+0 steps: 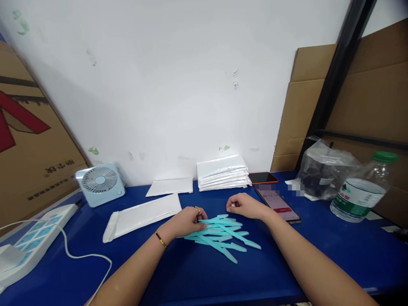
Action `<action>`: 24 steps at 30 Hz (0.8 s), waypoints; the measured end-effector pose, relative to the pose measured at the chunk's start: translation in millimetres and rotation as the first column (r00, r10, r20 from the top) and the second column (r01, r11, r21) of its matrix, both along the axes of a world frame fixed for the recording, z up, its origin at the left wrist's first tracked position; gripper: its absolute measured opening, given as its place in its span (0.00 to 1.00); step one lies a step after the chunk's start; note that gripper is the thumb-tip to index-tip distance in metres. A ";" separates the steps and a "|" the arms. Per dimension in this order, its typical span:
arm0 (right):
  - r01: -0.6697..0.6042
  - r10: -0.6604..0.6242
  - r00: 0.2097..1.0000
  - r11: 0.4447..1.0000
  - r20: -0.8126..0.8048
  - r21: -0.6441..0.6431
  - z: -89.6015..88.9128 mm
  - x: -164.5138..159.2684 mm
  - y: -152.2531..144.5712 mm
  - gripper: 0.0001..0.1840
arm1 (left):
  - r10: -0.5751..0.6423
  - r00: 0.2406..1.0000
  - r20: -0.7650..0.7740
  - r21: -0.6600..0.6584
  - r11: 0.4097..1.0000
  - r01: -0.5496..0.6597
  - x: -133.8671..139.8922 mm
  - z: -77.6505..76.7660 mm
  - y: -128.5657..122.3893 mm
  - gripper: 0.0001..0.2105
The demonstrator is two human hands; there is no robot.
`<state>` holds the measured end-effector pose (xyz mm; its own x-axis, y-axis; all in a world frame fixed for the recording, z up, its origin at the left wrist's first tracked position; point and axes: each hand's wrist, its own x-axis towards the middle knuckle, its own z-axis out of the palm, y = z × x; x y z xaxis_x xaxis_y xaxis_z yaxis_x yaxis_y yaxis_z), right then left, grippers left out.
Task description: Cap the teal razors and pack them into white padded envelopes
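Overlapping, thin pale-tipped turq. sticks [230,232] fan out, pinched by L hand [188,222]; R hand [246,205] curled, can't tell if gripping.

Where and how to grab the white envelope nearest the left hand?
Probably pinch the flap of the white envelope, coming from the left: it juts out at that end, while the left hand is by the opposite end. The envelope lies flat, so its long sides look low to pinch.

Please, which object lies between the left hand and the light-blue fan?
In the head view, a white envelope lies slantwise on the blue table between the left hand and the fan; its flap end is farther from the hand.
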<state>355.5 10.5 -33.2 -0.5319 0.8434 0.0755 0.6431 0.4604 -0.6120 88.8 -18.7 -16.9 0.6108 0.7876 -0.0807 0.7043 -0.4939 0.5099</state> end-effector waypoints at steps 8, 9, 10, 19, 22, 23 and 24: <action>0.052 -0.048 0.998 0.993 -0.035 0.105 -8.6 -14.2 1.4 0.12 | 0.117 0.987 0.108 -0.016 0.993 -0.116 -0.1 -4.0 17.1 0.14; 0.068 -0.062 0.997 0.991 -0.051 0.118 -7.9 -14.4 1.7 0.13 | 0.141 0.982 0.126 0.003 0.990 -0.143 -1.0 -5.5 20.4 0.14; 0.080 -0.073 0.995 0.989 -0.066 0.125 -6.9 -14.0 2.0 0.15 | 0.163 0.976 0.146 0.013 0.986 -0.166 -2.2 -7.5 23.8 0.14; 0.090 -0.092 0.991 0.995 -0.099 -0.032 -12.2 1.4 12.8 0.17 | 0.268 0.905 0.331 -0.057 0.963 -0.264 -14.1 -28.3 46.1 0.16; 0.135 -0.155 0.966 0.985 -0.206 -0.105 -14.7 5.5 20.3 0.17 | 0.302 0.879 0.369 -0.031 0.949 -0.313 -15.4 -28.6 53.2 0.15; 0.141 -0.172 0.953 0.980 -0.248 -0.139 -15.0 5.8 22.1 0.18 | 0.308 0.874 0.376 -0.026 0.946 -0.323 -15.2 -28.4 55.5 0.15; 0.150 -0.193 0.938 0.975 -0.287 -0.165 -15.2 5.4 23.5 0.20 | 0.306 0.874 0.379 -0.021 0.946 -0.322 -14.8 -28.2 57.5 0.15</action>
<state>360.9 34.0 -48.4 -0.3491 0.9332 0.0848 0.4815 0.2563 -0.8381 74.0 38.9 -45.1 0.3093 0.9406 0.1400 0.5881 -0.3049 0.7491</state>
